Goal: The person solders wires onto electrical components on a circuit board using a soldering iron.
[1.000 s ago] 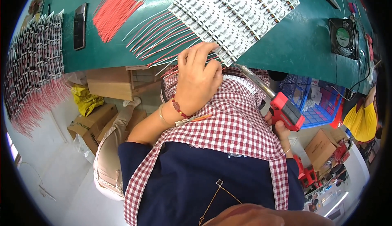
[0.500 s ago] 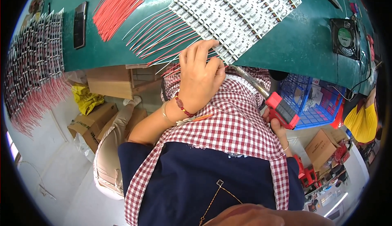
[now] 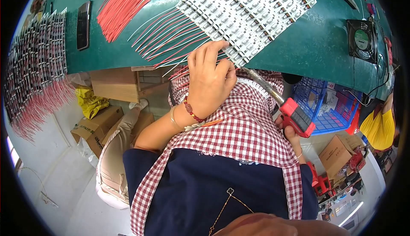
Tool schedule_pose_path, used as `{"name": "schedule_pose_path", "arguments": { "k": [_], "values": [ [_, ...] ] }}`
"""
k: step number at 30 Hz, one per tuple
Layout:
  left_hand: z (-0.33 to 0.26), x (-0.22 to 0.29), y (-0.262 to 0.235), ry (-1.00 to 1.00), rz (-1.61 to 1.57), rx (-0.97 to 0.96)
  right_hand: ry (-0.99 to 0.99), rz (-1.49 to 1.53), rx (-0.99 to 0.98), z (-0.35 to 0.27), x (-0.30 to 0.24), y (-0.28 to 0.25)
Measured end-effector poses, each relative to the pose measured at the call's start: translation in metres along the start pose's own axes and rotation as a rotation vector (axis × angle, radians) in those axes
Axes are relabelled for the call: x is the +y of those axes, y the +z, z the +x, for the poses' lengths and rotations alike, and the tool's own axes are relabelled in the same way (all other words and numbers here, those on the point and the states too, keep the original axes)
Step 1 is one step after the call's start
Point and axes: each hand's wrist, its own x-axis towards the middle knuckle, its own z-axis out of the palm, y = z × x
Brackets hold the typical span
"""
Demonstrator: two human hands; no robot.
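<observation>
A panel of white circuit boards (image 3: 250, 16) lies at an angle on the green table, with red and white wires (image 3: 171, 35) fanning out from its left side. My left hand (image 3: 210, 78) is at the panel's near corner, fingers bent and thumb drawn in, pinching what looks like a wire; the fingertips are partly hidden. My right hand (image 3: 290, 132) grips a soldering iron (image 3: 298, 117) by its red and black handle. The iron's metal barrel points up and left, and its tip is by the panel's near corner, close to my left thumb.
Loose red wires (image 3: 123, 12) lie in a pile at the upper left, beside a phone (image 3: 83, 26). More wired boards (image 3: 36, 61) hang over the table's left side. A black fan (image 3: 361, 40) stands at the right. Below the edge are a blue basket (image 3: 331, 118) and cardboard boxes (image 3: 96, 127).
The soldering iron's handle and my right hand have shifted slightly to the right and down. My left hand and the panel have hardly moved.
</observation>
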Motion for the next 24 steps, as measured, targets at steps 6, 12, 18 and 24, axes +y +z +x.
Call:
{"name": "schedule_pose_path", "arguments": {
  "k": [6,12,18,24],
  "values": [
    [0.0,-0.001,0.0,0.0,0.001,-0.001,0.056,-0.006,-0.022,-0.006,0.013,-0.005],
    [0.001,-0.002,-0.002,-0.007,-0.018,-0.011,0.088,0.127,0.068,-0.005,-0.005,0.0],
    [0.001,0.001,-0.001,-0.002,0.009,-0.017,-0.04,0.294,0.105,0.033,-0.026,0.008],
    [-0.001,0.0,-0.006,-0.019,0.033,-0.016,-0.311,0.782,-0.095,0.12,-0.051,0.016]
  ]
}}
